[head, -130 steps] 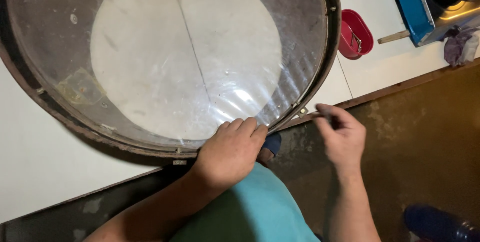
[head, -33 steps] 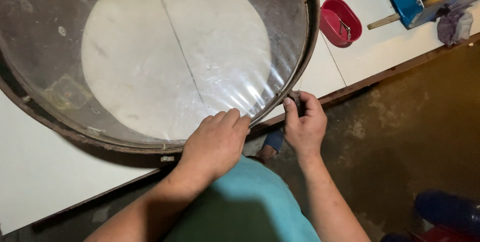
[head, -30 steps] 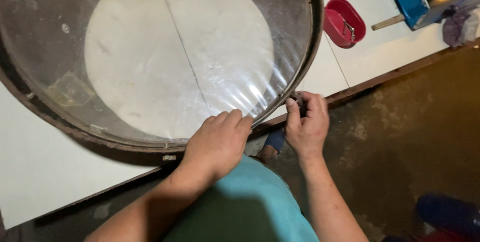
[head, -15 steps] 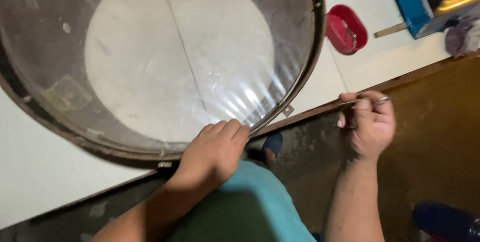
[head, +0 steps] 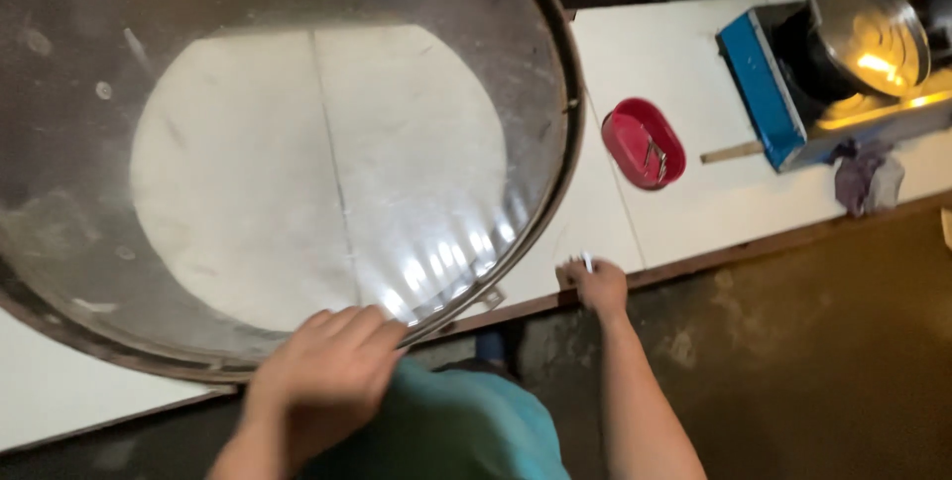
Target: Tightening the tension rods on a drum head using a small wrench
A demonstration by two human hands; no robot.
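Note:
A large round frame with a dark metal rim (head: 560, 158) and a clear, shiny membrane (head: 317, 163) lies on the white table (head: 694, 212). My left hand (head: 322, 376) rests flat on its near rim, fingers spread over the edge of the membrane. My right hand (head: 598, 287) is at the table's front edge, just right of the frame and apart from it. Its fingers pinch a small thin pale piece (head: 587, 262) that sticks up from them. A small metal clip (head: 493, 296) juts from the rim between my hands.
A red oval dish (head: 645, 143) holding small metal bits stands right of the frame. Further right are a blue box (head: 759, 83), a shiny metal pot (head: 868, 34), a wooden stick (head: 732, 153) and a crumpled cloth (head: 868, 178). Brown floor (head: 823, 361) lies below the table edge.
My right hand left the frame's rim, swung out to the right, and has come down at the table's front edge. My left hand stays on the rim. The view has shifted.

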